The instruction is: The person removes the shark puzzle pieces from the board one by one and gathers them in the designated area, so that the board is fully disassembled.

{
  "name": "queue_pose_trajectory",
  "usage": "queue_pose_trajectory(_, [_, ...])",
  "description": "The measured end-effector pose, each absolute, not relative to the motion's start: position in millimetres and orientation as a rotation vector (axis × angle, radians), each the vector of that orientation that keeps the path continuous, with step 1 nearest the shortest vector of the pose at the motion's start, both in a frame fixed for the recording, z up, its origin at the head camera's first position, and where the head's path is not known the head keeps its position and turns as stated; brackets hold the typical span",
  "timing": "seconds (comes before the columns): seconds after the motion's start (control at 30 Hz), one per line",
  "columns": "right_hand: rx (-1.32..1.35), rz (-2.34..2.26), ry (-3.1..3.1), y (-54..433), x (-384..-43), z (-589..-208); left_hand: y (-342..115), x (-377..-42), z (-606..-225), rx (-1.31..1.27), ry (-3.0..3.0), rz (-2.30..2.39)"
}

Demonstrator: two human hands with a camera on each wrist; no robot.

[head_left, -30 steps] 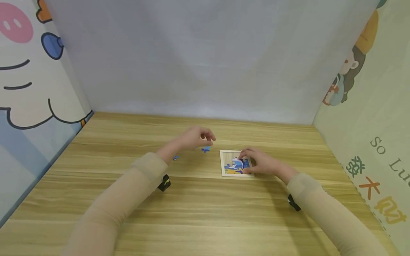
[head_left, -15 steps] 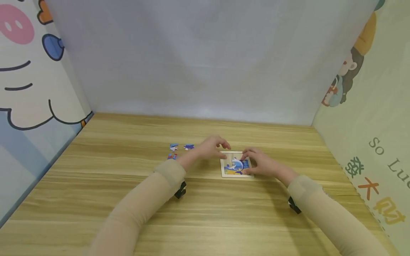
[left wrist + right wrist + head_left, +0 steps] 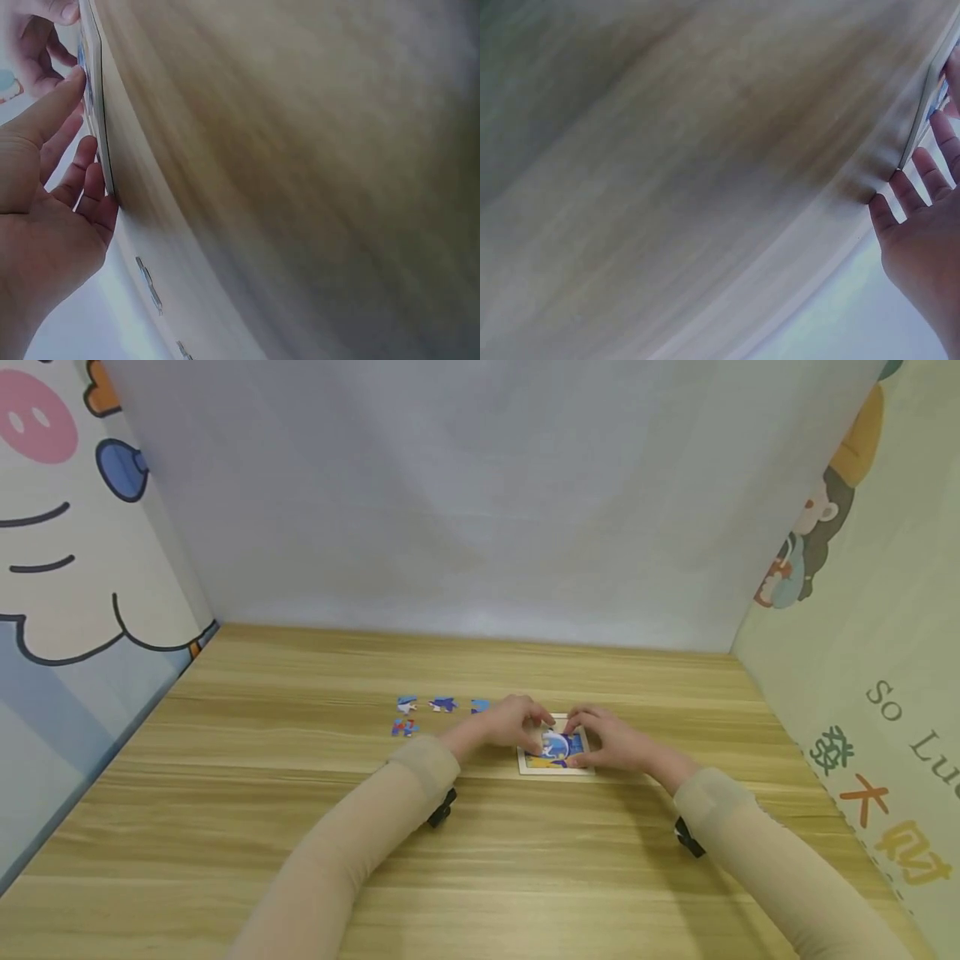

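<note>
1. Head view: puzzle tray [image 3: 551, 771], fitted pieces [image 3: 557, 746] inside, lies flat between left hand [image 3: 510, 720] and right hand [image 3: 613, 742].
2. Both touch its edges with relaxed fingers, seemingly gripping nothing.
3. Best brace it with the right while pressing pieces level.
4. Loose pieces [image 3: 443, 703] lie farther left on the table [image 3: 540, 877].

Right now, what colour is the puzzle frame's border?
Off-white; the puzzle frame's border shows best in the head view, along its near side.
</note>
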State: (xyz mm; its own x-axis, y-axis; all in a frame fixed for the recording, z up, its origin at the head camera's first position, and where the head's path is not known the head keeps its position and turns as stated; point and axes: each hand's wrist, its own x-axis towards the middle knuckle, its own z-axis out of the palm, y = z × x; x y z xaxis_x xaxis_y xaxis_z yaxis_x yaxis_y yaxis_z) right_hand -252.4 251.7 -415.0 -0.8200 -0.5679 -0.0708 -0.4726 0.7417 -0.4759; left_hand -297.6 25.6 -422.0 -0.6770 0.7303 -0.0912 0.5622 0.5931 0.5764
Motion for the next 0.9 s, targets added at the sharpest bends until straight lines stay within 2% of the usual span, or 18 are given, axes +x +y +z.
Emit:
queue_pose_trajectory(0.5, [-0.852, -0.674, 2.716, 255.9, -254.7, -417.4, 26.7, -296.5, -420.6, 0.978, 2.49, 0.697])
queue_pose_trajectory(0.9, [-0.848, -0.676, 2.718, 256.9, -254.0, -417.6, 28.1, -297.1, -419.5, 0.943, 2.369, 0.997])
